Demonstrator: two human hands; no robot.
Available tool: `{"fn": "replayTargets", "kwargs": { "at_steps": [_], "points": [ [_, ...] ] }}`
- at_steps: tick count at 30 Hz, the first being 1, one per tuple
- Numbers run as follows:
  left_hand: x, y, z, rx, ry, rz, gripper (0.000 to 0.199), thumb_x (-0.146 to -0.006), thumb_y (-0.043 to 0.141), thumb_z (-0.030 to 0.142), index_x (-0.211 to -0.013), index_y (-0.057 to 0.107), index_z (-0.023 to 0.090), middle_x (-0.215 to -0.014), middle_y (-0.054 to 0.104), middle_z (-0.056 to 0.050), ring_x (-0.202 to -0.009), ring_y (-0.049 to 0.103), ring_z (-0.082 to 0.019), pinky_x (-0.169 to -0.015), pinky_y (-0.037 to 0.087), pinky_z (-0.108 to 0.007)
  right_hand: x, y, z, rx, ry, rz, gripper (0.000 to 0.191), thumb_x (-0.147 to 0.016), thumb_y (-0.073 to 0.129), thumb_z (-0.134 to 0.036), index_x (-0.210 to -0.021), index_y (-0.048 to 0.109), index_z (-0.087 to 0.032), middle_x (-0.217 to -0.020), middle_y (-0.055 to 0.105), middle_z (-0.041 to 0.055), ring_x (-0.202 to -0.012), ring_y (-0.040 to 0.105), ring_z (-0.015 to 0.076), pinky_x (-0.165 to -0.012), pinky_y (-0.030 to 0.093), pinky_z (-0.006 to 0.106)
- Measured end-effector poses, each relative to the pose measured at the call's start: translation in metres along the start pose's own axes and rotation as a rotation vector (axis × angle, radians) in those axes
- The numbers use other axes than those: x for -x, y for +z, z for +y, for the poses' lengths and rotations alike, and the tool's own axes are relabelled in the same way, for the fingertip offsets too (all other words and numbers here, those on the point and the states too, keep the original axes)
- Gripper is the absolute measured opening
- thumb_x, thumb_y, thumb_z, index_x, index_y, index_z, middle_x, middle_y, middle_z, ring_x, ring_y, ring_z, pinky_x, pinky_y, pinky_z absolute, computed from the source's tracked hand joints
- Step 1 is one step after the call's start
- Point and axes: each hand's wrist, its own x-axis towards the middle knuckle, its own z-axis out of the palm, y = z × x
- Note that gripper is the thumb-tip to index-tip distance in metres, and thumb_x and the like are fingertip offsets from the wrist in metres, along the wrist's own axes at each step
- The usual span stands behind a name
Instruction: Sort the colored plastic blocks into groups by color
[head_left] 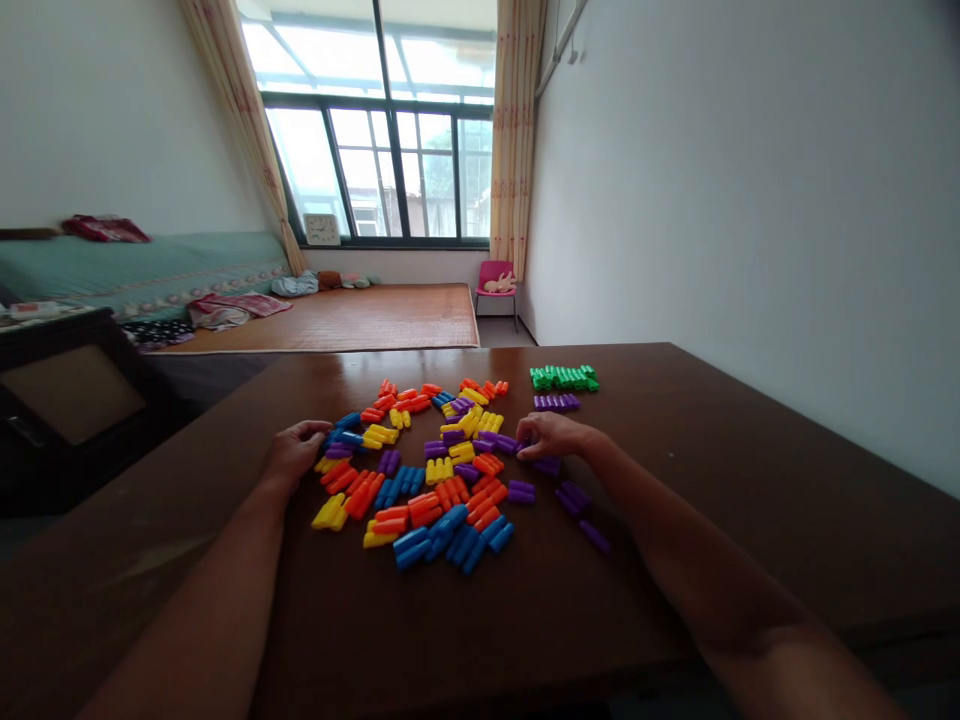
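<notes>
Many small plastic blocks shaped like joined tubes lie in a loose heap on the table. My left hand rests at the heap's left edge, its fingers loosely curved and reaching to the blue blocks. On the other side, my right hand is closed in a pinch at a purple block, its fingertips partly hidden. Purple blocks lie below the right hand. Beyond it are a row of purple blocks and a stack of green blocks. Orange blocks and yellow blocks are mixed through the heap.
The dark brown table spans the front, with a white wall to its right. Behind it stand a bed and a pink chair under the window. A dark cabinet is at the left.
</notes>
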Motion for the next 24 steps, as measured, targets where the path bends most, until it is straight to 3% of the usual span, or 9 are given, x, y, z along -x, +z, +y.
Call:
{"fn": "replayTargets", "kwargs": {
  "at_steps": [3, 6, 11, 14, 18, 22, 24],
  "points": [
    [0.001, 0.000, 0.000, 0.017, 0.010, -0.013, 0.038, -0.066, 0.061, 0.036, -0.098, 0.073, 0.018, -0.089, 0.074, -0.005, -0.078, 0.068, -0.020, -0.059, 0.051, -0.022, 0.010, -0.010, 0.027, -0.064, 0.068, -0.033, 0.030, -0.064, 0.076, -0.028, -0.093, 0.073, -0.022, -0.092, 0.070, 0.0024, -0.081, 0.062, 0.0173, -0.068, 0.047, 0.023],
    [0.000, 0.000, 0.000, 0.019, 0.020, -0.019, 0.038, -0.066, 0.061, 0.036, -0.097, 0.073, 0.018, -0.089, 0.075, -0.005, -0.078, 0.068, -0.021, -0.059, 0.051, -0.022, 0.031, -0.029, 0.074, -0.178, 0.245, 0.004, 0.034, -0.058, 0.079, -0.025, -0.091, 0.072, -0.021, -0.092, 0.071, 0.0031, -0.081, 0.064, 0.0190, -0.069, 0.050, 0.026],
    [-0.001, 0.000, 0.000, -0.002, 0.015, -0.023, 0.037, -0.066, 0.060, 0.035, -0.096, 0.073, 0.018, -0.087, 0.074, -0.005, -0.077, 0.068, -0.021, -0.059, 0.051, -0.023, 0.052, -0.037, 0.132, -0.121, 0.426, 0.324, 0.029, -0.057, 0.078, -0.019, -0.084, 0.070, -0.021, -0.094, 0.072, 0.0043, -0.089, 0.066, 0.0226, -0.081, 0.051, 0.032],
    [0.000, -0.001, 0.002, -0.009, 0.013, -0.026, 0.036, -0.066, 0.060, 0.036, -0.095, 0.073, 0.019, -0.086, 0.074, -0.005, -0.077, 0.068, -0.021, -0.060, 0.051, -0.023, 0.043, -0.022, 0.139, 0.002, 0.473, 0.529, 0.024, -0.065, 0.070, -0.015, -0.088, 0.070, -0.023, -0.095, 0.072, 0.0045, -0.091, 0.067, 0.0233, -0.087, 0.050, 0.036],
    [0.000, -0.002, 0.003, -0.044, 0.033, -0.014, 0.035, -0.066, 0.060, 0.036, -0.093, 0.074, 0.019, -0.085, 0.074, -0.004, -0.075, 0.067, -0.021, -0.059, 0.051, -0.023, 0.026, -0.007, 0.134, 0.058, 0.377, 0.670, 0.029, -0.071, 0.058, -0.008, -0.093, 0.070, -0.023, -0.104, 0.071, 0.0058, -0.101, 0.065, 0.0221, -0.098, 0.046, 0.038],
    [-0.001, -0.002, 0.001, -0.035, 0.035, -0.016, 0.036, -0.066, 0.060, 0.037, -0.094, 0.074, 0.019, -0.087, 0.075, -0.005, -0.075, 0.068, -0.021, -0.059, 0.051, -0.023, 0.025, -0.019, 0.122, 0.006, 0.316, 0.643, 0.025, -0.075, 0.060, -0.015, -0.097, 0.070, -0.021, -0.097, 0.071, 0.0067, -0.096, 0.065, 0.0208, -0.093, 0.048, 0.035],
    [-0.001, -0.001, 0.000, -0.033, 0.035, -0.021, 0.037, -0.066, 0.060, 0.037, -0.095, 0.074, 0.020, -0.088, 0.075, -0.005, -0.076, 0.068, -0.021, -0.059, 0.052, -0.023, 0.032, -0.032, 0.110, -0.080, 0.352, 0.472, 0.019, -0.076, 0.066, -0.027, -0.094, 0.070, -0.021, -0.090, 0.071, 0.0065, -0.087, 0.066, 0.0200, -0.082, 0.052, 0.032]
  ]
}}
